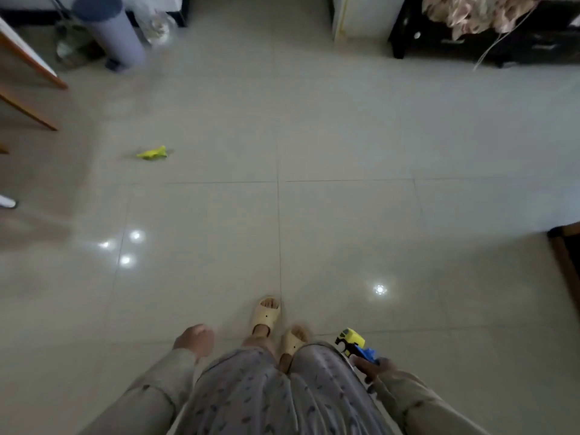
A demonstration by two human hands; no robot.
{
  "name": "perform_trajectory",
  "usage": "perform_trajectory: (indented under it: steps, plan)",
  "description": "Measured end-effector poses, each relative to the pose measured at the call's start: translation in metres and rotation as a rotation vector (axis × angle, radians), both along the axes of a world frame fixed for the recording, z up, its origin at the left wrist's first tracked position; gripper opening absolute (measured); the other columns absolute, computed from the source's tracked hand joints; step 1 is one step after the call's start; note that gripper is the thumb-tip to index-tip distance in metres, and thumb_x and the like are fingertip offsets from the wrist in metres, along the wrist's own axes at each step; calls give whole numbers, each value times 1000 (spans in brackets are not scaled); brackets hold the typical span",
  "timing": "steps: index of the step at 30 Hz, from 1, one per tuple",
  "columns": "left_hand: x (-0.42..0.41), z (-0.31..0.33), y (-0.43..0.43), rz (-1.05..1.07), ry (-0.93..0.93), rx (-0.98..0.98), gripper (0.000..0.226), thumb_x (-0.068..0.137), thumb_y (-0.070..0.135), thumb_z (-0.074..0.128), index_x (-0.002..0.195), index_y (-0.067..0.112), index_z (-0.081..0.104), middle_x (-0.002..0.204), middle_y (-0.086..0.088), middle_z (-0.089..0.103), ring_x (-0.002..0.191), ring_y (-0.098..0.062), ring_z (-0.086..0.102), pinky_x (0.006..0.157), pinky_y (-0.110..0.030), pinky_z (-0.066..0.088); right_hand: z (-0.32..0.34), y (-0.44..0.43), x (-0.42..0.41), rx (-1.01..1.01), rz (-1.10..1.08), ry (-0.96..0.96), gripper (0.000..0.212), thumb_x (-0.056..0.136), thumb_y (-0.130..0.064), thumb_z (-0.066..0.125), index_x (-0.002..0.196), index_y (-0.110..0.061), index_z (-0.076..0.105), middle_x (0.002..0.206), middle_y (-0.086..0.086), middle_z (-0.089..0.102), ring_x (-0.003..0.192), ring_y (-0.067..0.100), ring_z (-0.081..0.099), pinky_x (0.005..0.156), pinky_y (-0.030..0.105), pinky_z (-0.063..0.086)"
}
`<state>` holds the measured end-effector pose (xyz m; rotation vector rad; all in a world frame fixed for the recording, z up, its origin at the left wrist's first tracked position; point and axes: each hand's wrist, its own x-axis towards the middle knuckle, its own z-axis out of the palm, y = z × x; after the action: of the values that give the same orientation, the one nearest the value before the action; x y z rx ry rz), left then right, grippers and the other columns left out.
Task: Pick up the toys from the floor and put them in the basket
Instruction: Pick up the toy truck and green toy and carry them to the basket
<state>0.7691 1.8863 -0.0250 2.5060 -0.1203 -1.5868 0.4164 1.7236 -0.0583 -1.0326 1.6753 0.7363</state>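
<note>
I stand on a pale tiled floor, looking down at my legs and slippers. My right hand (373, 368) at the lower right is closed around a yellow and blue toy truck (353, 342), which sticks out ahead of the fingers. At my left side my left hand (196, 340) hangs with its fingers curled and nothing in it. A small yellow-green toy (153, 153) lies on the floor far ahead to the left. No basket is in view.
A grey cylindrical bin (108, 32) stands at the back left beside a wooden table edge (31, 67). A dark cabinet (489, 39) with flowered cloth is at the back right. Dark furniture (565, 255) juts in at the right edge.
</note>
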Motion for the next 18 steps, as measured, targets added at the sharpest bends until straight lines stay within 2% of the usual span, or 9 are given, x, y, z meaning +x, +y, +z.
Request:
perform_trajectory:
  steps: [3, 5, 6, 7, 10, 12, 14, 15, 18]
  plan:
    - [-26, 0, 38, 119, 66, 63, 18, 89, 20, 50, 91, 5, 61, 92, -17, 62, 70, -25, 54, 61, -27, 37, -14, -15, 8, -10, 149, 42, 68, 76, -50, 69, 120, 0, 56, 95, 14, 62, 82, 26, 56, 84, 33, 49]
    - [-40, -7, 61, 177, 89, 68, 29, 86, 25, 53, 99, 2, 65, 102, -20, 64, 84, -30, 59, 72, -32, 44, -13, -27, 20, -23, 287, 56, 74, 76, -56, 66, 125, -2, 55, 111, 14, 63, 90, 24, 54, 83, 27, 43]
    - [-44, -10, 71, 206, 78, 74, 28, 88, 20, 53, 101, -1, 67, 109, -22, 65, 93, -32, 60, 81, -35, 46, -10, -34, 29, -29, 345, 46, 74, 76, -57, 64, 125, -4, 55, 116, 13, 63, 93, 24, 55, 81, 25, 40]
    - [-48, -13, 80, 258, 75, 73, 24, 89, 12, 53, 99, -4, 69, 111, -23, 65, 93, -31, 60, 84, -37, 47, -7, -39, 40, -29, 384, 29, 73, 76, -58, 64, 125, -4, 55, 115, 13, 64, 95, 24, 57, 79, 25, 38]
    - [-51, -14, 104, 465, 136, 67, 16, 91, 7, 51, 81, 2, 62, 91, -21, 60, 63, -23, 50, 63, -29, 38, 4, -56, 77, -57, 455, -34, 67, 77, -56, 64, 118, -4, 58, 97, 9, 60, 87, 23, 55, 76, 25, 37]
    - [-47, -19, 111, 567, 152, 77, 13, 92, 10, 49, 86, 4, 58, 88, -19, 58, 59, -22, 48, 61, -25, 32, 12, -68, 103, -78, 497, -99, 52, 78, -55, 63, 101, -8, 62, 93, 9, 60, 87, 23, 56, 76, 27, 40]
    - [-39, -22, 110, 615, 152, 87, 13, 93, 11, 47, 87, 4, 56, 91, -19, 58, 60, -22, 49, 60, -24, 30, 18, -77, 126, -88, 517, -146, 38, 79, -53, 63, 77, -16, 56, 90, 10, 61, 86, 25, 59, 80, 31, 46]
    - [-34, -24, 107, 636, 153, 83, 13, 94, 11, 47, 86, 4, 55, 92, -20, 57, 60, -23, 49, 60, -24, 30, 20, -81, 137, -94, 519, -162, 36, 79, -51, 64, 72, -18, 52, 87, 10, 61, 82, 26, 60, 78, 31, 48]
    - [-10, -32, 91, 662, 164, 69, 14, 94, 10, 47, 84, 4, 54, 92, -20, 56, 59, -22, 48, 60, -24, 29, 23, -93, 163, -63, 463, -174, 33, 81, -45, 66, 76, -16, 52, 75, 5, 59, 62, 21, 58, 56, 25, 45]
